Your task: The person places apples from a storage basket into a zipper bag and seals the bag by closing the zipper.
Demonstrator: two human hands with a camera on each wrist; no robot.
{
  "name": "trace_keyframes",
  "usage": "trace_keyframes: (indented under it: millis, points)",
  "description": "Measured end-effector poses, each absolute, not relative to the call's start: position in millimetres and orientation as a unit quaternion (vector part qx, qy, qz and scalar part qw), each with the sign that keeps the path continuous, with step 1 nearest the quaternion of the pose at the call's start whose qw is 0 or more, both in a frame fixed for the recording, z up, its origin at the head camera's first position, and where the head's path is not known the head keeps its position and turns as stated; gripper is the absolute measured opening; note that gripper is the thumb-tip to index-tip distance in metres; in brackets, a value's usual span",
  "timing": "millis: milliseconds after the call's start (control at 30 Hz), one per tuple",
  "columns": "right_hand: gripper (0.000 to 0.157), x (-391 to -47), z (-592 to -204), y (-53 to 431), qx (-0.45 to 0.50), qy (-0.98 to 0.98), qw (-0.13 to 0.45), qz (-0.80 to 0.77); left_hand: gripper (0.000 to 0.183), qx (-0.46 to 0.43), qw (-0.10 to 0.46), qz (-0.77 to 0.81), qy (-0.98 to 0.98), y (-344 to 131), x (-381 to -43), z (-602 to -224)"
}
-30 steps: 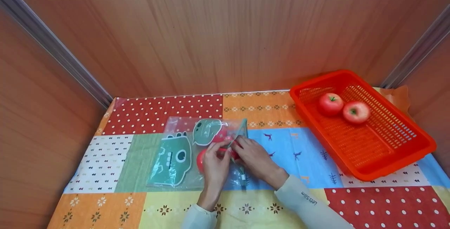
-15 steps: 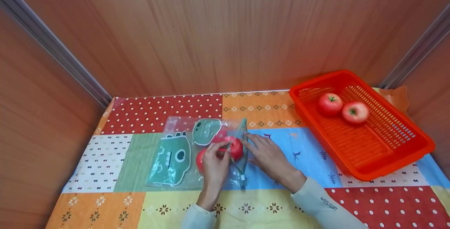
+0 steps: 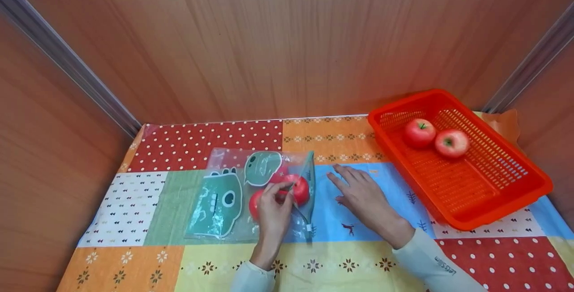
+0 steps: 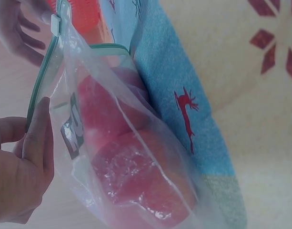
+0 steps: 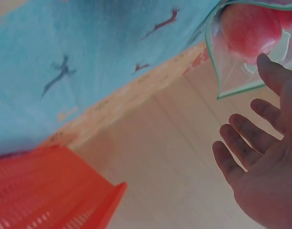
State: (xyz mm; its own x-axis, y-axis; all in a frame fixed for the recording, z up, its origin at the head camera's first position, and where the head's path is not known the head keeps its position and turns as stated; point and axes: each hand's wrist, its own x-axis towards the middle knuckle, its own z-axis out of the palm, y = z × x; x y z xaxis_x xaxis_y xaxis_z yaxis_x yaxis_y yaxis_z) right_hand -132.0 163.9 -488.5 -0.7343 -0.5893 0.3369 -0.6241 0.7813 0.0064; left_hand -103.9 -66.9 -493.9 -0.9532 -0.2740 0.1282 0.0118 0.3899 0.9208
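Note:
A clear zip bag (image 3: 211, 218) with green cartoon prints and a green zip edge lies flat on the patchwork cloth, its mouth facing right. Red apples (image 3: 300, 190) show through the plastic; how many is hard to tell behind the prints and the hand. My left hand (image 3: 274, 211) pinches the upper edge of the mouth between thumb and fingers, lifting it so the mouth gapes in the left wrist view. To the right of the bag, apart from it, my right hand (image 3: 368, 203) hovers with fingers spread, holding nothing. A white slider (image 4: 55, 25) sits on the zip edge.
At the right stands a red plastic basket (image 3: 453, 218) with slotted sides. Two apples lie in it, one (image 3: 420, 133) nearer the back wall and another (image 3: 452, 143) touching or close beside it. Wooden panels (image 3: 287, 50) enclose the back and both sides.
My right hand has let go of an apple inside the bag mouth, drawn out and moved right towards the basket. The left hand keeps its pinch on the bag edge.

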Motion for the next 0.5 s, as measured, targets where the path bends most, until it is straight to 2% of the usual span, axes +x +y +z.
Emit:
trace_keyframes:
  millis: [267, 500]
  points:
    - [0.081, -129, -472, 182, 0.286, -0.943, 0.156, 0.067, 0.025, 0.078, 0.129, -0.546, -0.824, -67, -104, -494]
    - [0.076, -127, -461, 198, 0.281, -0.943, 0.176, 0.036, 0.026, 0.086, 0.116, -0.54, -0.829, -67, -104, -494]
